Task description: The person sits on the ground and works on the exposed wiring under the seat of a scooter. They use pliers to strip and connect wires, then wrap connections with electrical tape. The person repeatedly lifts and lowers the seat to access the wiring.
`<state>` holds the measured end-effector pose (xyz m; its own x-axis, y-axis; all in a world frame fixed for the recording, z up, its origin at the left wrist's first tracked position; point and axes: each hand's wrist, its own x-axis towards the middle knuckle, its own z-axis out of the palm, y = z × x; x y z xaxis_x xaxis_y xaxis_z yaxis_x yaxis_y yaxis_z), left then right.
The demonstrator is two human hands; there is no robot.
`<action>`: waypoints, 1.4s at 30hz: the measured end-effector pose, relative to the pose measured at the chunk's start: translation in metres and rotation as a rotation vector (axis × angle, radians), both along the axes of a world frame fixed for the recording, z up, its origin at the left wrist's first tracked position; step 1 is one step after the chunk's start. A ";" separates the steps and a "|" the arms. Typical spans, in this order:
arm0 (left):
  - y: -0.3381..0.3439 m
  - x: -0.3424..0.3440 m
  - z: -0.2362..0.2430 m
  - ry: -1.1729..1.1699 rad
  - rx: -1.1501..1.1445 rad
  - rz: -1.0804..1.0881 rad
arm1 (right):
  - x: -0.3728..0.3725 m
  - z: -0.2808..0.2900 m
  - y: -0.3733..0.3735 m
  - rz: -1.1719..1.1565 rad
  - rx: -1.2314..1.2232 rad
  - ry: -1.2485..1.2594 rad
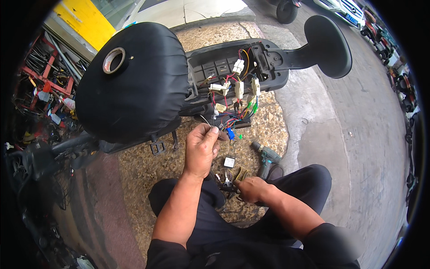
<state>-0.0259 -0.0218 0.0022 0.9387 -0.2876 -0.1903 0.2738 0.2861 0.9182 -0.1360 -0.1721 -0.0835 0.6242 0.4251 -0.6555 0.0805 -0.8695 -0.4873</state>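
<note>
My left hand [202, 148] is closed, thumb against fingers, pinching a thin dark wire at the near edge of a wiring bundle [235, 121]. White plug connectors [239, 89] and a blue connector [230, 133] hang among the coloured wires, beside the scooter's open rear body [215, 65]. Lower right, my right hand [253, 189] is closed around pliers with yellow-green handles [241, 174]; its fingers partly hide them. A small box with a white face [229, 161] lies on the ground between my hands.
A cordless drill [267, 157] lies by my right shoe. The black seat [134, 85], with a tape roll [114, 60] on it, rises at left. A backrest pad [329, 47] juts out far right. Tools crowd a red rack [49, 74]; a white car [342, 11] stands beyond.
</note>
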 end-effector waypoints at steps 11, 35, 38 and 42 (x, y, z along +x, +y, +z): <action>-0.014 -0.013 -0.002 -0.148 0.245 -0.333 | 0.088 0.080 -0.044 -0.669 1.107 -0.230; -0.018 -0.010 0.000 0.145 0.029 -0.329 | 0.075 0.077 -0.053 -0.881 1.420 -0.091; -0.018 -0.010 0.001 0.131 0.018 -0.354 | 0.074 0.076 -0.049 -0.869 1.405 -0.059; -0.021 -0.011 0.002 0.152 0.042 -0.362 | 0.073 0.072 -0.042 -0.861 1.374 -0.147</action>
<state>-0.0372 -0.0424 0.0040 0.7383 -0.5835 -0.3382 0.4840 0.1091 0.8682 -0.0632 -0.2146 -0.0111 0.9928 0.1185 -0.0146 -0.0589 0.3790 -0.9235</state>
